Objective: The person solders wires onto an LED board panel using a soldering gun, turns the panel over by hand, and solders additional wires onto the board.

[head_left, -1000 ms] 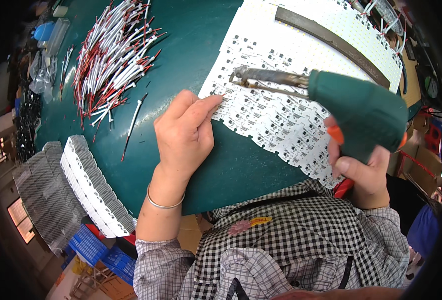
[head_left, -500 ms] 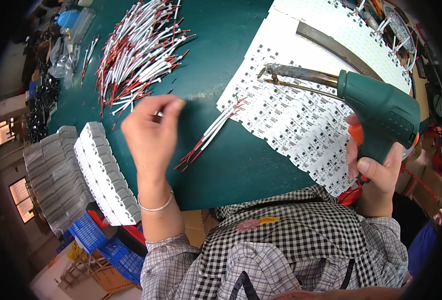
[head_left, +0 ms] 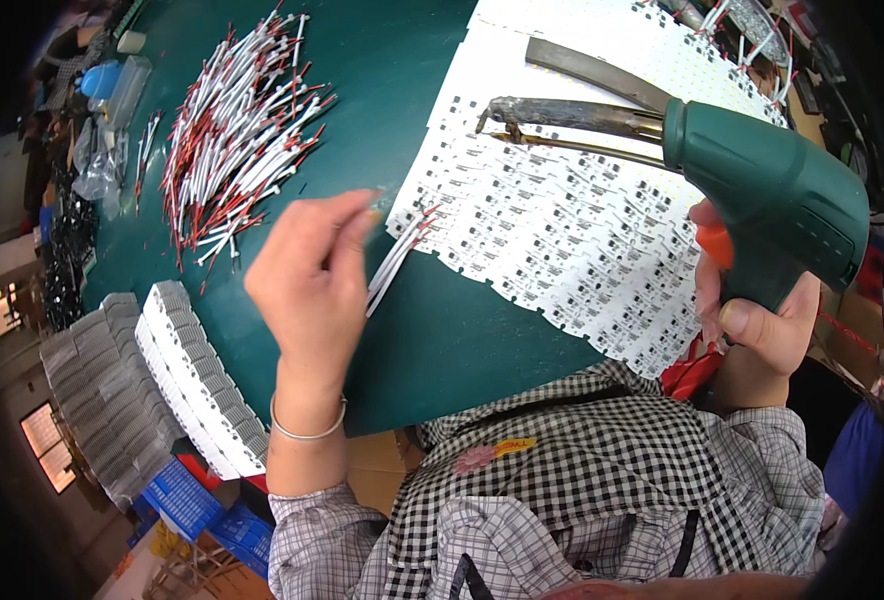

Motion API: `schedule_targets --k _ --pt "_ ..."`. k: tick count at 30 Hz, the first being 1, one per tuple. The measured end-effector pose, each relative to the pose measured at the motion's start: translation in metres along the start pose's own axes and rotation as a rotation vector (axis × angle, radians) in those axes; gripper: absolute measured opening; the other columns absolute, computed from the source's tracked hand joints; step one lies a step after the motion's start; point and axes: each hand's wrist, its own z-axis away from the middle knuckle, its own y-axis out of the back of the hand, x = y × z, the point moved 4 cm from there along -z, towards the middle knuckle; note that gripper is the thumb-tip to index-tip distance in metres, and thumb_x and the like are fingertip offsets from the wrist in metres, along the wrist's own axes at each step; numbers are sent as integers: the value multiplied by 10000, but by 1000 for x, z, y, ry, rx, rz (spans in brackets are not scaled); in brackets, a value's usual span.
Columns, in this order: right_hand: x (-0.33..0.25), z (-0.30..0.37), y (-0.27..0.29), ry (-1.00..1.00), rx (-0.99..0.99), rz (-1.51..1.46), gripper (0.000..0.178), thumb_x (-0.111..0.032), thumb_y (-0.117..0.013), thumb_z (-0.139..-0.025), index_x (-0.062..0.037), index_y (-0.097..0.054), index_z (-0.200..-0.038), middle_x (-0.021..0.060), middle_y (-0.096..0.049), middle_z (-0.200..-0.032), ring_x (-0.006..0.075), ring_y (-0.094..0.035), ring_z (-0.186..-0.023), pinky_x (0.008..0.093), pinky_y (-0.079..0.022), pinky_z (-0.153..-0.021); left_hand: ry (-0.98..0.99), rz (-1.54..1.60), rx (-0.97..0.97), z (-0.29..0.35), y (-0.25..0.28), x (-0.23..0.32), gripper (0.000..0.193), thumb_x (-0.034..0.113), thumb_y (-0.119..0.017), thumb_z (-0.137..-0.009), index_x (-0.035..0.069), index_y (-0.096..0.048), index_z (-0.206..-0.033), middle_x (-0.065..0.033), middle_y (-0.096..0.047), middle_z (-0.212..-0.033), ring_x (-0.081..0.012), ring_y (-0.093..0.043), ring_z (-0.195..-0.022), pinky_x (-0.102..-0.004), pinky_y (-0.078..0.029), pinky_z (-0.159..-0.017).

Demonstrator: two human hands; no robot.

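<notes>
My right hand (head_left: 762, 320) is wrapped round the grip of a green soldering gun (head_left: 772, 190), a finger by its orange trigger. The gun's dark metal tip hangs over white circuit boards (head_left: 552, 220) with rows of small black parts. My left hand (head_left: 312, 285) is closed in a pinch above the green table, beside the boards' left edge. Whatever its fingertips may hold is too small to make out. Just right of it lies a small bundle of white and red wires (head_left: 394, 268), one end resting on the boards; my hand hides part of it.
A large heap of white and red wires (head_left: 242, 130) lies on the green table (head_left: 392, 60) at the far left. Stacked boards (head_left: 187, 380) stand at the near left edge, above blue crates (head_left: 182, 497). A dark curved strip (head_left: 597, 72) lies across the boards.
The whole view has shifted, so table and boards sit further left. My left hand has come closer to the small wire bundle, still pinched. The right hand keeps holding the soldering gun.
</notes>
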Motion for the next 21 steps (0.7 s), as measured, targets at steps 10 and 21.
schedule_targets --k 10,21 --pt "14 3 -13 -140 -210 -97 503 55 -678 -730 83 -505 -1202 157 -621 -996 180 -597 -766 289 -491 -649 -225 -113 -2 6 -39 4 271 -106 -671 -680 62 -712 -888 -54 -610 -715 -186 -592 -560 -290 -469 -498" --pt "22 -8 -30 -187 -348 35 376 43 -641 -779 48 -525 -1137 90 -619 -902 138 -589 -788 270 -489 -689 -122 22 7 6 -44 -1 204 -109 -678 -739 13 -716 -898 -56 -554 -661 -112 -497 -547 -233 -391 -485"
